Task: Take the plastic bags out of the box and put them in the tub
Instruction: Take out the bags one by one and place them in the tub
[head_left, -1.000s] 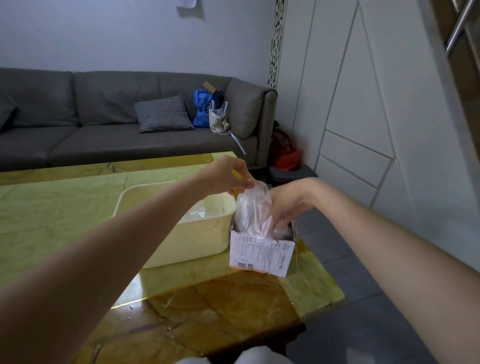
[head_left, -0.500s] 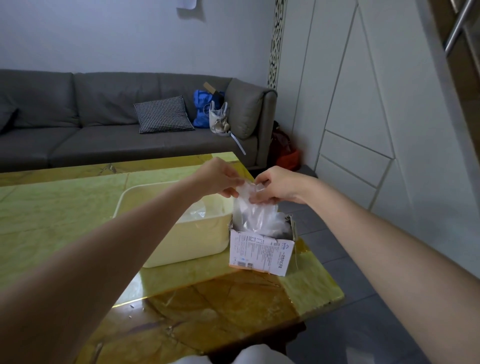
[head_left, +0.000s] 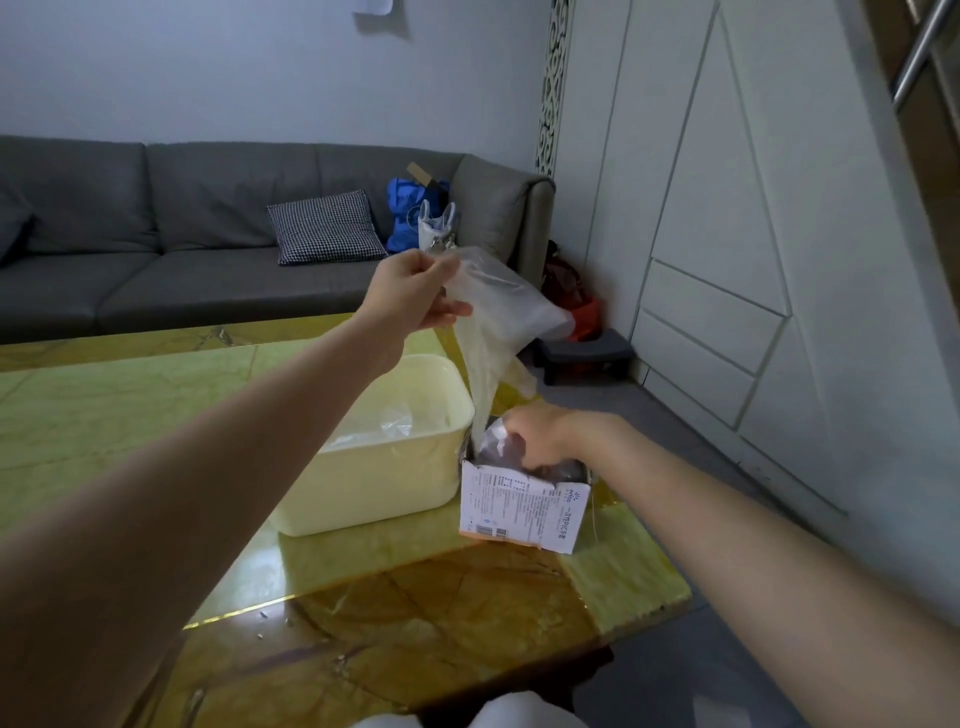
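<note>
A white printed cardboard box stands open-topped on the table's right side, next to a cream plastic tub. My left hand is raised above the tub and box and pinches the top of a clear plastic bag. The bag hangs stretched down, its lower end still inside the box. My right hand is down at the box's opening, its fingers curled into the clear bags there. Some clear plastic lies inside the tub.
The green and brown marble table ends just right of the box. A grey sofa with a checked cushion and bags stands behind. A dark low stool sits on the floor by white wall panels.
My left hand has risen high, pulling one bag up out of the box. My right hand has dropped from the bag's top down to the box's opening.
</note>
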